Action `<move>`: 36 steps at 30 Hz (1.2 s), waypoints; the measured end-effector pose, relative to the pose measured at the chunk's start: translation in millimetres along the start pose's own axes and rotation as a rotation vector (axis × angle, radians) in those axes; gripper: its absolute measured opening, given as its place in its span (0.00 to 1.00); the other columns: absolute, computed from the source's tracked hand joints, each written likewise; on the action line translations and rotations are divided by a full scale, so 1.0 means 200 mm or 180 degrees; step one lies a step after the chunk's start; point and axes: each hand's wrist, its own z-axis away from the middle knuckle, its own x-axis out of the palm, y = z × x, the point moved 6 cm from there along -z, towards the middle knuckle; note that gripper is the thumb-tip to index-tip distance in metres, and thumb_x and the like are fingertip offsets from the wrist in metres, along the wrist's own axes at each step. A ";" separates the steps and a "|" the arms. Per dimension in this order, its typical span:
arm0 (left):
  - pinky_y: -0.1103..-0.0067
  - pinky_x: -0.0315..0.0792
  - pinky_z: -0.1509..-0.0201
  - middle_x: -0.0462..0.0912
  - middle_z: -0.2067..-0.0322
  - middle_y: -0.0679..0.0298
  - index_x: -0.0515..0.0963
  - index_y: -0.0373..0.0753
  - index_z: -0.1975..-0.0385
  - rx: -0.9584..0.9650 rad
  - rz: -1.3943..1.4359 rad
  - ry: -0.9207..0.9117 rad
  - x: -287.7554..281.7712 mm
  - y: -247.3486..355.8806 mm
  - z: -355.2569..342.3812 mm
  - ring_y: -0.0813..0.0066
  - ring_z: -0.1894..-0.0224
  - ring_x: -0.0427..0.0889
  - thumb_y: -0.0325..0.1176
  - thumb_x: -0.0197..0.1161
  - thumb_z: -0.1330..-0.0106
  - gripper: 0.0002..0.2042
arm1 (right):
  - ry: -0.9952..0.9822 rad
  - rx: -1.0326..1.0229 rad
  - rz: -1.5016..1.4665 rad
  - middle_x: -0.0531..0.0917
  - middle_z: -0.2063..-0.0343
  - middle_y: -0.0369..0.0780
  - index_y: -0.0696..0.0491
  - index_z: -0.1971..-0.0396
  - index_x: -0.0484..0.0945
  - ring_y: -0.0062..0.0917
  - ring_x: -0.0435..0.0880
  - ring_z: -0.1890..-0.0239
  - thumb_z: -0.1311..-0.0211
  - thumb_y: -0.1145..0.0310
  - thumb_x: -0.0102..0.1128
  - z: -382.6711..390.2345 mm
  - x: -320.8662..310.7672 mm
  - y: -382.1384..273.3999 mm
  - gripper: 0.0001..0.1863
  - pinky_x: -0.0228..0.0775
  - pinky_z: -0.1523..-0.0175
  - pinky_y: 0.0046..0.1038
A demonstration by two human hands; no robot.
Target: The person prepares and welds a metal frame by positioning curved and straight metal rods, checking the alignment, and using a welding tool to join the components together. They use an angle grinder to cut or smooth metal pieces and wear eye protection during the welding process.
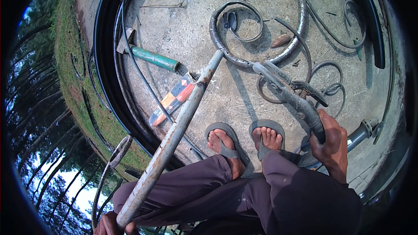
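My left hand (111,224), at the bottom left, is closed round the lower end of a long, rust-spotted metal pipe (170,135). The pipe slants up to the right, and its far end overlaps a coil on the concrete. A thin looped strip (116,156) rises beside this hand; whether the fingers hold it too I cannot tell. My right hand (331,146) grips a handle of large dark pliers (296,98), with a coil spring showing between their handles. Their jaws point up and left, over a dark hose. Near the pipe lies a tapered orange-and-blue patterned piece (174,100).
A hammer (154,58) with a green handle lies left of the pipe. Ahead is a coil of banded dark tubing (213,28). Loose hoses (331,39) curl at the right, above a grey pipe (359,135). A big black hoop (99,56) curves along the left. My sandalled feet are below.
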 end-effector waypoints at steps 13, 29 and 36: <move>0.67 0.59 0.84 0.69 0.87 0.57 0.81 0.35 0.64 -0.0033 -0.0026 0.0015 0.00 -0.01 0.00 0.56 0.89 0.67 0.56 0.54 0.29 0.25 | 0.0171 0.0088 0.0090 0.79 0.71 0.50 0.61 0.43 0.71 0.47 0.82 0.75 0.62 0.82 0.63 -0.06 -0.06 -0.07 0.37 0.74 0.69 0.42; 0.68 0.60 0.85 0.70 0.89 0.58 0.81 0.33 0.65 0.0173 -0.0082 0.0150 -0.01 -0.01 -0.01 0.59 0.90 0.68 0.54 0.55 0.29 0.25 | 0.0236 0.0164 -0.0039 0.80 0.69 0.50 0.60 0.43 0.73 0.47 0.83 0.72 0.60 0.80 0.65 -0.16 -0.13 -0.13 0.36 0.75 0.67 0.42; 0.69 0.60 0.84 0.70 0.88 0.58 0.81 0.33 0.65 0.0083 -0.0174 0.0052 -0.01 -0.02 -0.02 0.60 0.90 0.68 0.54 0.55 0.28 0.25 | -0.0074 0.0272 0.0117 0.80 0.69 0.50 0.60 0.43 0.73 0.48 0.83 0.72 0.61 0.81 0.64 -0.22 -0.15 -0.14 0.36 0.75 0.65 0.43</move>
